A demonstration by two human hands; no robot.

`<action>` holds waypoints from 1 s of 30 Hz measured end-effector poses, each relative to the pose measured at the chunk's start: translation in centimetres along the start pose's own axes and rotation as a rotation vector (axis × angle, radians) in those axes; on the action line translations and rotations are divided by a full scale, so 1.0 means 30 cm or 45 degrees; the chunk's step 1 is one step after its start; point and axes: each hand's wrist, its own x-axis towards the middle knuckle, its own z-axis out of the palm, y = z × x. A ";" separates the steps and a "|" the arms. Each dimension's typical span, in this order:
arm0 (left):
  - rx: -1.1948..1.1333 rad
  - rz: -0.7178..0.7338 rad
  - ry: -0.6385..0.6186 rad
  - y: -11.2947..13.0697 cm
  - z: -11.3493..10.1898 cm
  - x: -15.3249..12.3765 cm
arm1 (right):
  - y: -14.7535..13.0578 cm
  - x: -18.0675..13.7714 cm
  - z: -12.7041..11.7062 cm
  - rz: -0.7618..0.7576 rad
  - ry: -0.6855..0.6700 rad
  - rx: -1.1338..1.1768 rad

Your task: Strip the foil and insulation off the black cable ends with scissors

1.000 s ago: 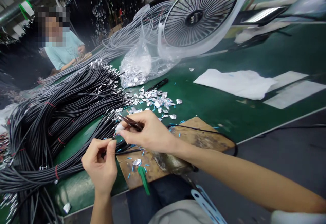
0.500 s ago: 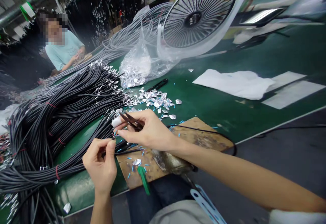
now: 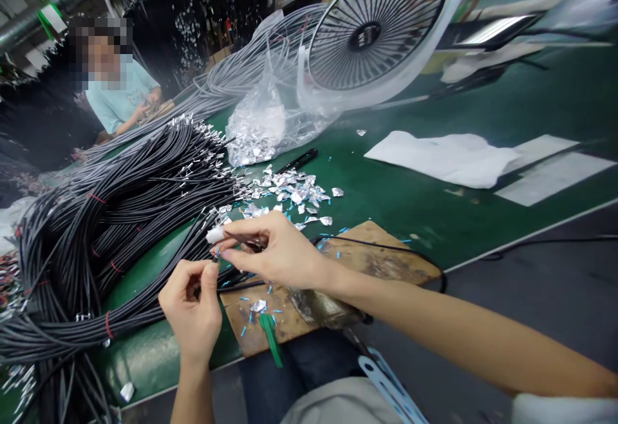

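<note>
My left hand (image 3: 193,308) pinches the end of a thin black cable (image 3: 232,285) between thumb and fingers. My right hand (image 3: 275,250) is closed round small dark snips (image 3: 244,239), whose blades point left toward the cable tip; a white wrap covers its forefinger tip (image 3: 214,235). Both hands meet just above the near edge of a worn wooden board (image 3: 381,260). A large bundle of black cables (image 3: 111,218) with metal terminals lies to the left.
Silver foil scraps (image 3: 290,192) and blue bits litter the green table (image 3: 410,192). A plastic bag (image 3: 270,121), a white fan (image 3: 376,25), a black pen-like tool (image 3: 299,160) and white sheets (image 3: 444,157) lie further back. Another person (image 3: 120,89) sits far left.
The snips' blades, apart half a second ago, have come together, and my right hand has dipped slightly toward the cable tip. My left hand has hardly moved.
</note>
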 end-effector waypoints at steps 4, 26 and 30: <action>-0.017 -0.081 0.010 -0.001 0.008 -0.003 | 0.006 -0.013 0.000 -0.231 0.049 -0.277; 0.702 -0.152 -0.275 -0.128 -0.034 0.055 | -0.030 0.001 -0.034 0.023 -0.459 -1.221; 0.615 -0.165 -0.196 -0.146 -0.044 0.067 | -0.043 -0.011 -0.032 0.070 -0.648 -1.395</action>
